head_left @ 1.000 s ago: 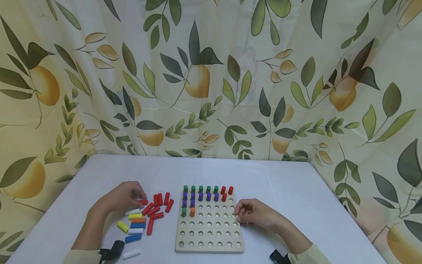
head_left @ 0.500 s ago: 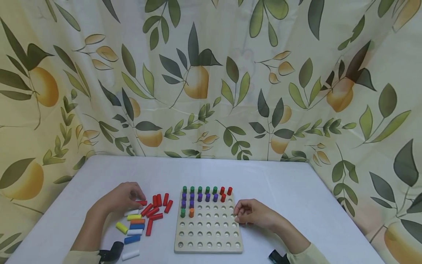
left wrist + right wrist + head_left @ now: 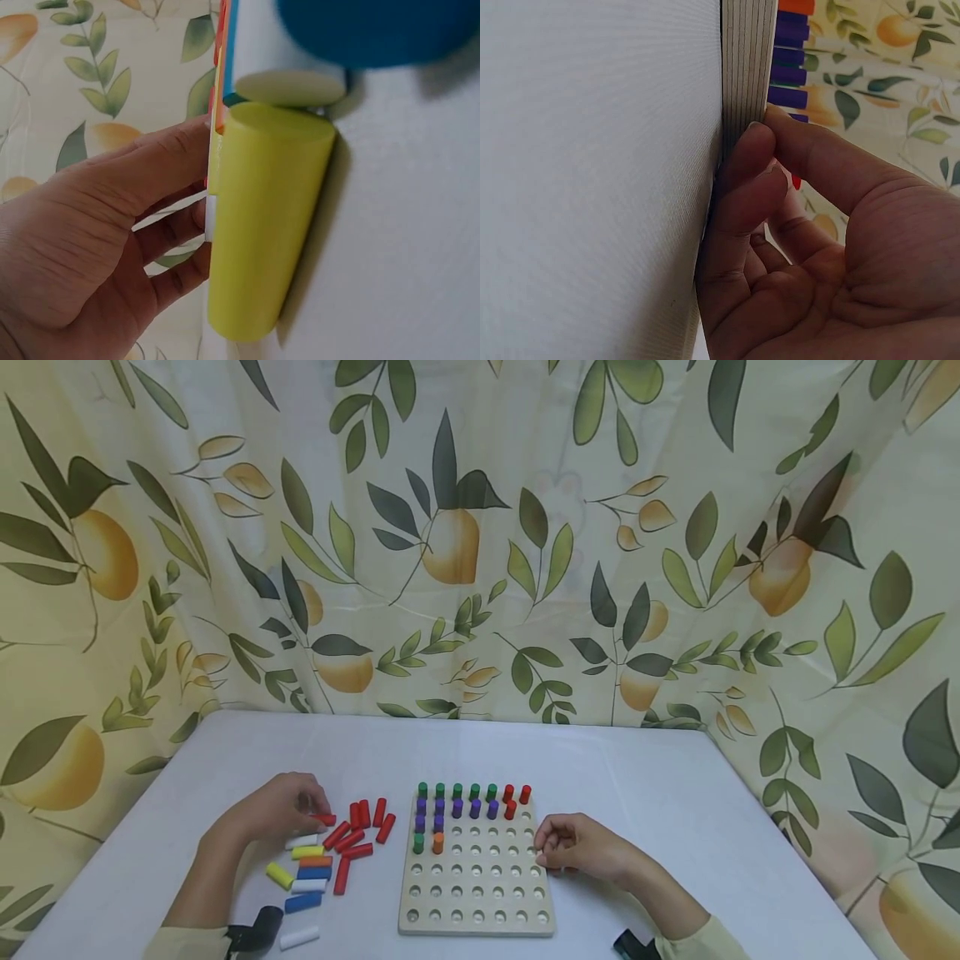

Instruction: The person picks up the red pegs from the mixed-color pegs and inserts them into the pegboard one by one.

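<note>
My left hand (image 3: 273, 810) is at the far left of the loose pegs, pinching a red peg (image 3: 326, 819) between thumb and fingers. Low over the table in the left wrist view, a yellow peg (image 3: 266, 232) hides part of that hand's fingertips. A wooden pegboard (image 3: 476, 932) lies flat in the middle, with green, purple, red and one orange peg (image 3: 438, 842) upright in its far rows. At the board's right edge my right hand (image 3: 581, 843) holds on, thumb at the top edge and curled index finger against the side (image 3: 746, 67).
Several loose red pegs (image 3: 349, 841) lie between my left hand and the board. Nearer me are white, yellow, orange and blue pegs (image 3: 303, 902). The white table (image 3: 615, 760) ends at a fruit-patterned curtain (image 3: 510, 635). Each wrist wears a black camera (image 3: 258, 931).
</note>
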### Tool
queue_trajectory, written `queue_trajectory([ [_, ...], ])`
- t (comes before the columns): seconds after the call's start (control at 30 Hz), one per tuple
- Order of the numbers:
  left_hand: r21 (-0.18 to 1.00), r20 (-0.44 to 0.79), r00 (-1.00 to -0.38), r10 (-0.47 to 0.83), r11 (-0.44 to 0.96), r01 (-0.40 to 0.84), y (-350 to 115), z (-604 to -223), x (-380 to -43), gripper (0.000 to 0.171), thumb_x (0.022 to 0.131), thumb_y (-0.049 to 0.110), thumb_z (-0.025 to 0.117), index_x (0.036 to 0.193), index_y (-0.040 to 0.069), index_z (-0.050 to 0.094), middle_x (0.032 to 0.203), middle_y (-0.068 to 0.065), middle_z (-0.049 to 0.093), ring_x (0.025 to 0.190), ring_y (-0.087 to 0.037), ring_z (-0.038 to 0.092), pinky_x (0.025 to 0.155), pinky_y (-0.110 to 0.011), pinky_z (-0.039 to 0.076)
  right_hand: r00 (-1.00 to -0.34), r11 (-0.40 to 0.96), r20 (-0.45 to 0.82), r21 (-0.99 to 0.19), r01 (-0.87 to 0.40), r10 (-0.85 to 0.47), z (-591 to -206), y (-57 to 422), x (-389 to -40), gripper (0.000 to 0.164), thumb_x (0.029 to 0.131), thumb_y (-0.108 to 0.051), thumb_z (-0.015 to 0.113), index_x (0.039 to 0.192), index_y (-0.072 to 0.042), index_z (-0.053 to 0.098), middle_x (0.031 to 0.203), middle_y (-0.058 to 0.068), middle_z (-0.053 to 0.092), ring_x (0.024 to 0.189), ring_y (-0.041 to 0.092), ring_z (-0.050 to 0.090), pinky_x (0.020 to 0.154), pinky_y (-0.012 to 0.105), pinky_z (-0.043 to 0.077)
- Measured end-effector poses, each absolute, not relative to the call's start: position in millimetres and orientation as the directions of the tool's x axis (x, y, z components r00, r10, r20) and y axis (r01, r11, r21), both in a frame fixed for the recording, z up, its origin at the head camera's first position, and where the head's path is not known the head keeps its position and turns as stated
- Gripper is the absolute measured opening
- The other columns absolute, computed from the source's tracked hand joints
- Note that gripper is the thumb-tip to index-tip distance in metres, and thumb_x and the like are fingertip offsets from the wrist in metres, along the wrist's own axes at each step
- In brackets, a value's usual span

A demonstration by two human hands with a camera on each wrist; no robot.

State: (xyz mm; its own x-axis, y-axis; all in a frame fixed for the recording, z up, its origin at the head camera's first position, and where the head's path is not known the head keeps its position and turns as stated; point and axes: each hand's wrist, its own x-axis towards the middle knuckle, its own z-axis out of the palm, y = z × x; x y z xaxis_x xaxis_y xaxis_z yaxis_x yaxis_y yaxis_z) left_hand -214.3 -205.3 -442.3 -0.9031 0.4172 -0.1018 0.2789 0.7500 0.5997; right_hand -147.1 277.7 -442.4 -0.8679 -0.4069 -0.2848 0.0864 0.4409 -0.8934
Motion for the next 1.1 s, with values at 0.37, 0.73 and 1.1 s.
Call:
queue_trajectory([
  [0.37,0.636,-0.099,-0.918,0.384,0.733,0.239,-208,-431,-212,0.016,0.088,0.01,0.082,0.1,0.015,0.074,0.094,0.003,0.066,0.088,-0.019,0.06,0.076,-0.036,0.056,-0.862,0.435,-0.28,-0.897,0.079,-0.423,-439,278,-147,0.017,0.093,-0.01,0.077,0.104,-0.002,0.067,0.084,0.006,0.06,0.073,0.019,0.055,0.06,0.027,0.044],
  [0.73,0.651,-0.052,-0.92,0.388,0.712,0.264,-210,-430,-211,0.015,0.087,0.01,0.081,0.098,0.014,0.071,0.092,0.004,0.066,0.092,-0.02,0.061,0.079,-0.037,0.055,-0.862,0.429,-0.285,-0.899,0.088,-0.42,-441,279,-146,0.017,0.093,-0.011,0.078,0.102,-0.002,0.067,0.083,0.005,0.059,0.072,0.018,0.054,0.059,0.027,0.043],
  [1.1,0.679,-0.056,-0.921,0.386,0.691,0.249,-211,-435,-213,0.016,0.086,0.007,0.081,0.095,0.015,0.071,0.091,0.004,0.066,0.094,-0.021,0.061,0.081,-0.038,0.056,-0.867,0.434,-0.28,-0.897,0.083,-0.413,-440,277,-145,0.017,0.094,-0.01,0.076,0.104,-0.001,0.066,0.083,0.006,0.059,0.072,0.02,0.054,0.06,0.028,0.043],
])
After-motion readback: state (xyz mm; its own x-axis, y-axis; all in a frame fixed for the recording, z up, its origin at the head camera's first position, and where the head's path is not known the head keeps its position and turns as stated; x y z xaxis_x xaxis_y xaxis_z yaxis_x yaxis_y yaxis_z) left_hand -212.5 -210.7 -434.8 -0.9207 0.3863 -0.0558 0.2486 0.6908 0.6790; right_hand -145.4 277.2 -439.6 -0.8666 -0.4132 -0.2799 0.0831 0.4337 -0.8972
